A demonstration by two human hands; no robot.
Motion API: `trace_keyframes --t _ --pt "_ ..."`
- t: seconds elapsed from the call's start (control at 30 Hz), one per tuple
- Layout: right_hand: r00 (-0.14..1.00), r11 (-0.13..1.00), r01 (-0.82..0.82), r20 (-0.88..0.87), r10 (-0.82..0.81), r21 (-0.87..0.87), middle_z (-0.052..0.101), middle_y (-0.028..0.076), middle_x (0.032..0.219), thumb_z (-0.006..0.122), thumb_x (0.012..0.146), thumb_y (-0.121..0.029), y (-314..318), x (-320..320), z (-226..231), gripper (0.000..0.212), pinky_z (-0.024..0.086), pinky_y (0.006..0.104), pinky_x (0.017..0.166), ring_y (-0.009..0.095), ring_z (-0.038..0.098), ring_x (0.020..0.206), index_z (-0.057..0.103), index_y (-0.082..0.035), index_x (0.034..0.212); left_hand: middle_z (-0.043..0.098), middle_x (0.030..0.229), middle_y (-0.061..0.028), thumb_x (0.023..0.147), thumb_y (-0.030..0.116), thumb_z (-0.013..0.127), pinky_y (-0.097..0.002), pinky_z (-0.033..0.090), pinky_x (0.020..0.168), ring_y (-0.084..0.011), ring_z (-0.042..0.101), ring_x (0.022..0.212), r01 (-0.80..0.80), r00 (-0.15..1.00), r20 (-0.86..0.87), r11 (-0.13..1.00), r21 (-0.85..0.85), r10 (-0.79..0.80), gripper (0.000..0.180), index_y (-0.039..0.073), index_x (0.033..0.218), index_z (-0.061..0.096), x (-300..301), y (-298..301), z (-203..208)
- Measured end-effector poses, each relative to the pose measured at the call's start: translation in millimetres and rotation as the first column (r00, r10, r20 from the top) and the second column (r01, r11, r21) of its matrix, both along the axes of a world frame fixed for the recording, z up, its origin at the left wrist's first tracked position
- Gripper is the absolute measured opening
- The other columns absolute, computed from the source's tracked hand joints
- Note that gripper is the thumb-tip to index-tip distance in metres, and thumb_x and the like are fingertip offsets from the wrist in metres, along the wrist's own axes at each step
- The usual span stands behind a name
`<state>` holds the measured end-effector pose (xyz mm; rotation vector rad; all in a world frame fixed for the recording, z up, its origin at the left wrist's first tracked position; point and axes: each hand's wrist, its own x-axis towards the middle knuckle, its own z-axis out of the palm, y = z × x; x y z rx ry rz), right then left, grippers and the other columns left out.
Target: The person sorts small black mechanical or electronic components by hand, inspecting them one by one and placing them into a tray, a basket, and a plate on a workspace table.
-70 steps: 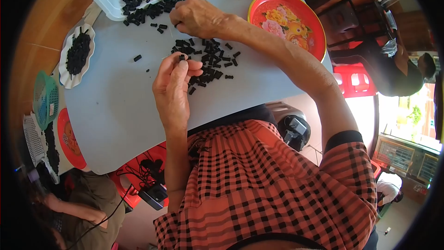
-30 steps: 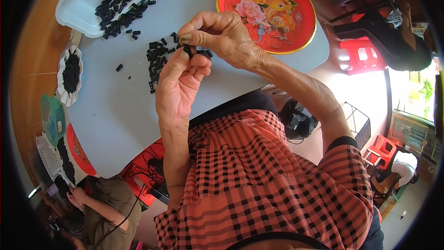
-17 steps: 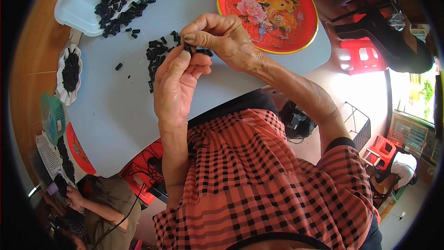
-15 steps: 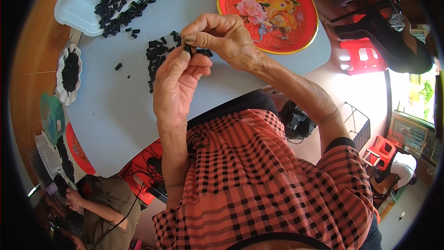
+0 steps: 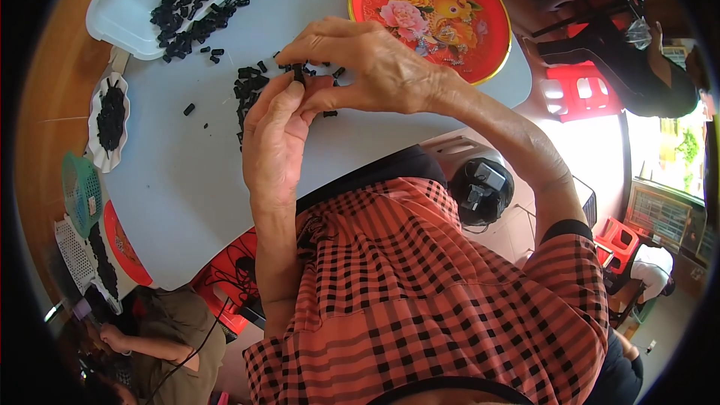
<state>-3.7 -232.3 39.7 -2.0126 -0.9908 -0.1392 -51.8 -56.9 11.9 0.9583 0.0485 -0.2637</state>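
My left hand pinches a small black plastic piece between thumb and fingers, held upright above the table. Over it arches my right hand, its thumb and fingers apart on either side of the piece; whether a fingertip touches it I cannot tell. Loose black pieces of the same sort lie on the table behind and beside my hands, partly covered by them. A red round tray with a flower pattern stands to the right, with small silvery bits scattered on it.
A white tub stands far left, black pieces heaped at it and spilling onto the table. Along the left edge sit a scalloped white dish of thin black parts and a green basket. A co-worker's hand shows lower left.
My right hand's thumb and fingers have spread from a pinch at the piece, and its wrist has risen. My left hand still holds the piece.
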Motion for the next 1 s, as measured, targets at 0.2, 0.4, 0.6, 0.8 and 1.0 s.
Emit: trace_keyframes --t 0.2,0.4,0.6,0.8,1.0 --pt "0.968 0.993 0.050 0.251 -0.022 -0.109 0.057 0.010 0.090 0.070 0.071 -0.018 8 2 -13 0.040 0.044 0.0381 0.076 0.027 0.055 0.085 0.058 -0.001 0.105 0.060 0.103 -0.0113 0.094 0.011 0.050 -0.0337 0.044 0.093 -0.0178 0.058 0.098 0.019 0.999 -0.028 0.996 -0.091 -0.022 0.022 -0.005 0.107 0.057 1 -2 3" --pt "0.951 0.989 0.063 0.310 -0.018 -0.137 0.055 0.010 0.086 0.069 0.071 -0.017 11 -1 -16 0.037 0.043 0.0376 0.073 0.027 0.054 0.081 0.057 0.000 0.101 0.059 0.096 -0.0062 0.094 0.014 0.052 -0.0314 0.046 0.088 -0.0132 0.056 0.092 0.078 0.997 -0.010 0.994 -0.079 -0.079 0.019 -0.003 0.096 0.061 0 5 -8" --pt "0.909 0.971 0.190 0.401 -0.117 -0.147 0.055 0.011 0.084 0.069 0.070 -0.015 15 -11 -22 0.034 0.044 0.0377 0.072 0.027 0.054 0.078 0.058 0.002 0.098 0.058 0.091 -0.0021 0.094 0.012 0.051 -0.0269 0.045 0.084 -0.0094 0.054 0.086 -0.036 0.998 -0.051 0.995 -0.097 0.031 0.018 -0.002 0.096 0.062 3 -7 -11" --pt "0.895 0.954 0.298 0.354 -0.273 -0.017 0.058 0.012 0.087 0.069 0.070 -0.011 19 -20 -35 0.033 0.045 0.0382 0.071 0.029 0.055 0.077 0.059 0.002 0.099 0.058 0.094 -0.0013 0.095 0.013 0.050 -0.0257 0.045 0.084 -0.0077 0.054 0.089 -0.097 0.992 -0.082 0.995 -0.012 0.096 0.020 -0.002 0.099 0.063 -2 -17 -10" --pt "0.872 0.954 0.288 0.387 -0.299 0.086 0.060 0.012 0.079 0.072 0.075 -0.021 -7 25 21 0.030 0.049 0.0383 0.066 0.029 0.060 0.072 0.061 -0.002 0.095 0.064 0.097 -0.0179 0.098 0.028 0.042 -0.0331 0.047 0.086 -0.0212 0.060 0.092 -0.132 0.985 0.117 0.991 0.013 0.129 0.041 -0.009 0.113 0.049 8 -15 11"
